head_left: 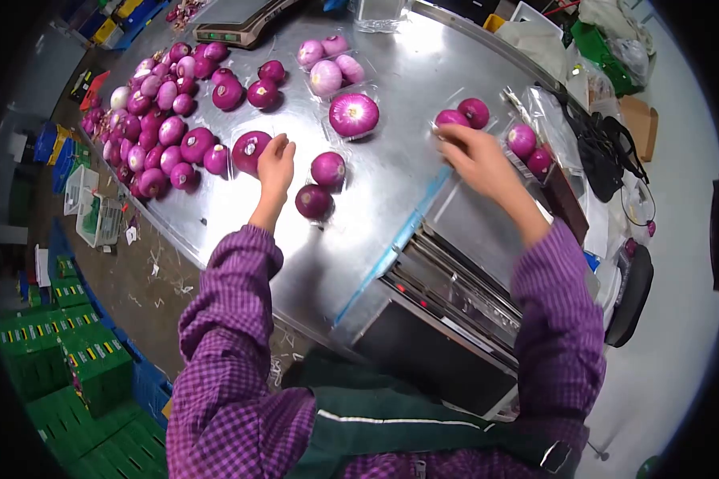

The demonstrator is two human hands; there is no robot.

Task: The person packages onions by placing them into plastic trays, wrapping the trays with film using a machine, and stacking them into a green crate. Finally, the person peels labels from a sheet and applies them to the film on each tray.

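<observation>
While left hand (276,164) touches red onion (250,150), grip released; right hand (475,156) grasping 2-onion tray (463,118)

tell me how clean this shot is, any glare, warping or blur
Head view: strong fisheye warp, dark vignetted corners; glare on the steel table near the top; the right hand slightly motion-blurred by the onions; the left hand sharper.

scale (244,20): top cut by edge | right hand (475,156): fingertips blurred, grip unclear
</observation>
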